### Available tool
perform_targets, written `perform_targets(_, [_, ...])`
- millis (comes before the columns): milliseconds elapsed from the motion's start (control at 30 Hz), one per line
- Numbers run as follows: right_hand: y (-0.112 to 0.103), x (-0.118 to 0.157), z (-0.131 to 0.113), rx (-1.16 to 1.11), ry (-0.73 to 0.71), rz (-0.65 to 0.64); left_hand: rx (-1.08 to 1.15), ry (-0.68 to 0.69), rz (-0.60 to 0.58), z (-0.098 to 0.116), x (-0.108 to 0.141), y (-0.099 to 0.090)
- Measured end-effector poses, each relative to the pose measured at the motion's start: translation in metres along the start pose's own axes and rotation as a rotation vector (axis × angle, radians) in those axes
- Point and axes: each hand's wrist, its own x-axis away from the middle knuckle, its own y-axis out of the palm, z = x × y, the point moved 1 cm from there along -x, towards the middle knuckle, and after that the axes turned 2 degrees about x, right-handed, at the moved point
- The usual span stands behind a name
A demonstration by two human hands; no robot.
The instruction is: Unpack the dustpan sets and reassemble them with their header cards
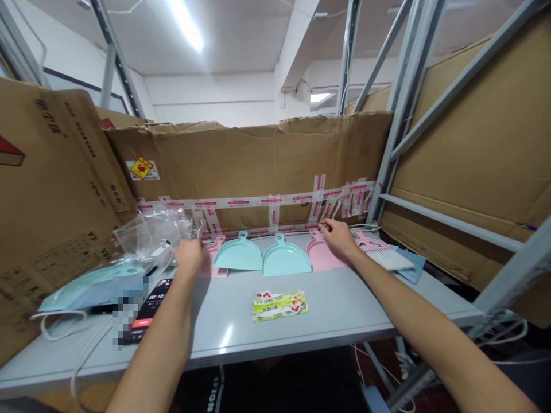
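Leaning in from the left, a flattened cardboard carton (51, 189) carries black printing too skewed to read, and a yellow-and-red sticker (142, 168) sits on the cardboard backing wall (249, 155) behind the grey table (215, 327). Clear tape printed in red (258, 201) runs across that wall. At the table's left end lie a crumpled clear plastic bag (150, 230), a teal dustpan in a plastic wrapper (92, 287) and a black card (148, 310) showing "00:10" in white, partly hidden by a blurred patch. A white cable (55, 327) loops off the table edge.

The left hand (188, 258) hangs palm down just beside a pink dustpan (217, 267), its fingers at the pan's edge; whether they have hold of it, I cannot tell. Two teal dustpans (237, 252) (284, 257) lie side by side to the right of it. The right hand (340, 238) is spread over the handle end of a second pink dustpan (325, 253), fingertips on the plastic, with no clear closed grip. Just right of it lie a pink hand brush with white bristles (381, 252) and a blue cloth (408, 265). In front, a green-and-white barcode label sheet (279, 306) lies alone, its small print unreadable. Grey steel shelving (404, 115) rises at the right.
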Motion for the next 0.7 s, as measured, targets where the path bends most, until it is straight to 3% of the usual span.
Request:
perform_targets(200, [0.002,0.000,0.000,0.011,-0.011,-0.013,0.115,-0.018,0.070,-0.001,0.002,-0.005])
perform_targets(400, [0.001,0.000,0.000,0.006,-0.023,-0.013,0.173,0.091,0.294,0.008,0.015,-0.040])
perform_targets(600, [0.002,-0.001,-0.001,0.010,-0.023,-0.038,0.290,-0.035,0.456,0.007,0.039,-0.073])
perform_targets(700, [-0.001,-0.004,0.001,0.021,-0.035,-0.023,0.392,-0.054,0.631,0.004,0.052,-0.086])
